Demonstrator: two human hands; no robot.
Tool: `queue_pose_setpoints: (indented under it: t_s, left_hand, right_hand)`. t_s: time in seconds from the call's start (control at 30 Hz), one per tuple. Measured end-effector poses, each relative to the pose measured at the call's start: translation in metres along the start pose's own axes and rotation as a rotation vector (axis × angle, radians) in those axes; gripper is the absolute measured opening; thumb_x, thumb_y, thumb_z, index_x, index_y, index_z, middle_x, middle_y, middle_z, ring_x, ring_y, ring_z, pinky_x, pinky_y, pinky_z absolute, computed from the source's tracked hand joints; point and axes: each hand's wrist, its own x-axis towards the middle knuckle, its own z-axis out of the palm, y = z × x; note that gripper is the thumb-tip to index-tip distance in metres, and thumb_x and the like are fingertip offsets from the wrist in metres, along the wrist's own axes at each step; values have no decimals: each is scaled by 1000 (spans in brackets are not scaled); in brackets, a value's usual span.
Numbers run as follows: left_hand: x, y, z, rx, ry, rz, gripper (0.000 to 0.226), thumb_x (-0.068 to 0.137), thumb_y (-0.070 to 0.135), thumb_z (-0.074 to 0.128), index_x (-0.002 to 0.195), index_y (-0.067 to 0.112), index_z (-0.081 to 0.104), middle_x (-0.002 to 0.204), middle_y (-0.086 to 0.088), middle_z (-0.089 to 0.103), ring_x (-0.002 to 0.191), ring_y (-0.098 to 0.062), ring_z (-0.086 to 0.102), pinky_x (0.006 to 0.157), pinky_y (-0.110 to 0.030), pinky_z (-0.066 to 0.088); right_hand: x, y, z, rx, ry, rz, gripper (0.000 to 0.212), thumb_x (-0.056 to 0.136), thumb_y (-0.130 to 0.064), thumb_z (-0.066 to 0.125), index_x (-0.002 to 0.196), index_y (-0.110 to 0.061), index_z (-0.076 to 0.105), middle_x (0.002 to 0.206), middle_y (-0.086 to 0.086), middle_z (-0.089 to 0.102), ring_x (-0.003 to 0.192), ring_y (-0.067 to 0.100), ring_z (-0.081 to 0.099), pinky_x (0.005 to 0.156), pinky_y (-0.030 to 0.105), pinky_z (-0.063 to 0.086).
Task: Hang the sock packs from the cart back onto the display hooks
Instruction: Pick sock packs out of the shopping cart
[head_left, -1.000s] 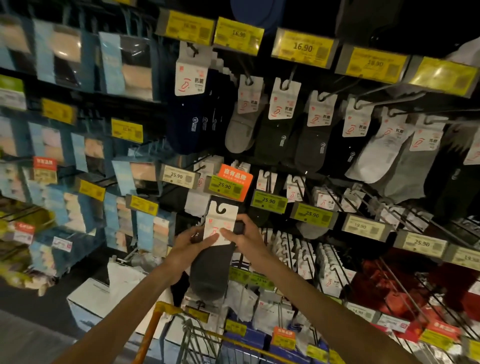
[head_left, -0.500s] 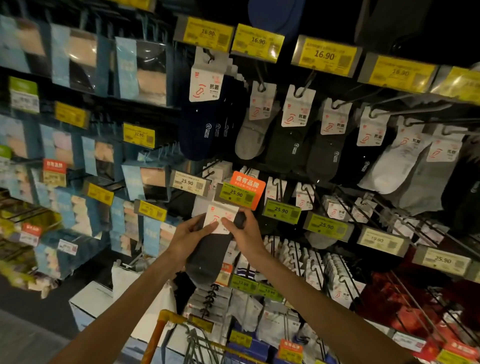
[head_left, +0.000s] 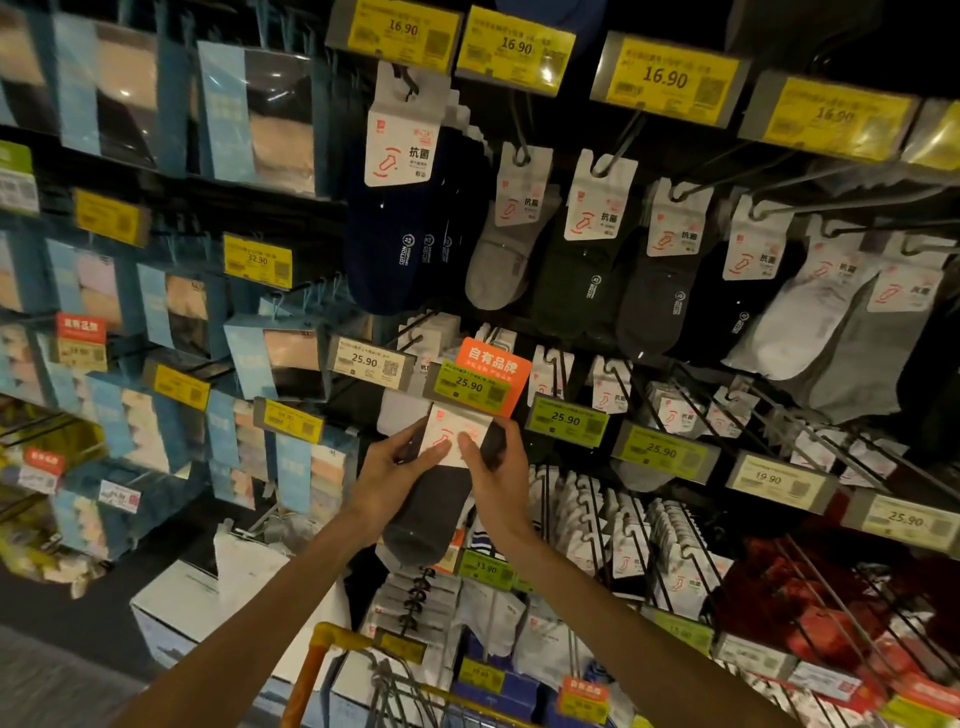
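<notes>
A dark grey sock pack (head_left: 431, 506) with a white header card is held up against the display, its card top tucked just under the green 25.90 price tag (head_left: 470, 384) with the orange sign. My left hand (head_left: 387, 478) grips the pack's left side, thumb on the card. My right hand (head_left: 498, 473) pinches the card's right side. The hook behind the tag is hidden. The cart (head_left: 337, 670), with its orange-yellow handle, shows at the bottom edge.
Rows of hooks carry hanging sock packs (head_left: 592, 234) above and to the right, with yellow 16.90 tags (head_left: 667, 78) on top. Blue boxed packs (head_left: 260, 119) fill the left shelves. A white carton (head_left: 208, 608) stands on the floor at lower left.
Both hands have raised the sock pack up and toward the display, so its card top now sits behind the green 25.90 tag.
</notes>
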Motion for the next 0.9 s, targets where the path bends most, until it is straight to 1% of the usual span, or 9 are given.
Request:
queue_pose_setpoints:
  t_s: [0.13, 0.27, 0.37, 0.47, 0.63, 0.7, 0.73, 0.83, 0.9]
  left_hand:
    - [5, -5, 0, -36, 30, -14, 25, 88, 25, 74, 110, 37, 69, 92, 16, 77, 83, -4, 73, 61, -16, 56]
    - [8, -9, 2, -37, 20, -26, 30, 87, 26, 75, 115, 33, 69, 99, 9, 78, 89, -10, 74, 65, -20, 58]
    - [13, -5, 3, -18, 10, -34, 27, 87, 27, 76, 112, 35, 70, 97, 8, 78, 85, -10, 75, 62, -19, 57]
    - [21, -3, 3, 32, 20, -63, 22, 85, 34, 76, 105, 41, 71, 94, 10, 78, 82, -8, 74, 59, -17, 56]
    - [34, -7, 5, 177, 19, -20, 15, 90, 45, 68, 104, 51, 65, 92, 20, 75, 82, 0, 72, 61, -14, 55]
    - [38, -8, 7, 196, 29, -19, 11, 93, 45, 65, 101, 53, 66, 89, 26, 73, 81, 6, 69, 59, -9, 52]
    - [39, -10, 8, 190, 32, -26, 11, 94, 44, 64, 99, 53, 67, 88, 27, 73, 82, 8, 68, 59, -7, 51]
    - [42, -17, 11, 154, 40, -57, 21, 95, 42, 62, 86, 58, 71, 86, 24, 74, 81, 6, 69, 60, -9, 52]
    - [47, -20, 11, 114, 58, -91, 24, 97, 39, 60, 83, 53, 73, 83, 21, 74, 78, 4, 71, 59, -13, 54]
  right_hand:
    - [7, -2, 3, 18, -19, 21, 38, 94, -20, 65, 130, -28, 55, 121, -15, 66, 116, 5, 61, 95, 26, 53]
    - [12, 2, 4, 28, 16, 33, 35, 97, -18, 62, 131, -25, 56, 122, -12, 66, 118, 8, 60, 99, 32, 51]
    - [18, 5, 5, 9, 30, 77, 31, 97, -20, 61, 127, -25, 57, 120, -7, 67, 113, 11, 63, 98, 38, 53]
    - [25, 8, 7, -42, 37, 117, 31, 98, -22, 59, 129, -21, 55, 122, -2, 65, 117, 16, 60, 102, 41, 49]
    - [26, 9, 7, -207, 12, 102, 47, 99, -19, 56, 143, -21, 39, 132, 1, 58, 123, 20, 55, 105, 40, 45]
    - [17, 9, 4, -241, 3, 73, 53, 98, -13, 56, 145, -23, 33, 136, 1, 49, 122, 17, 54, 105, 40, 46]
    - [9, 10, 2, -263, 1, 48, 55, 97, -11, 55, 144, -24, 32, 136, -2, 42, 121, 12, 52, 104, 36, 47]
    - [-10, 14, -7, -403, 56, -110, 51, 92, -5, 55, 137, -24, 39, 131, -6, 32, 123, 3, 41, 103, 19, 41]
    - [-13, 19, -10, -418, 19, -166, 38, 92, -3, 53, 126, -19, 49, 126, -4, 40, 118, 6, 45, 97, 24, 44]
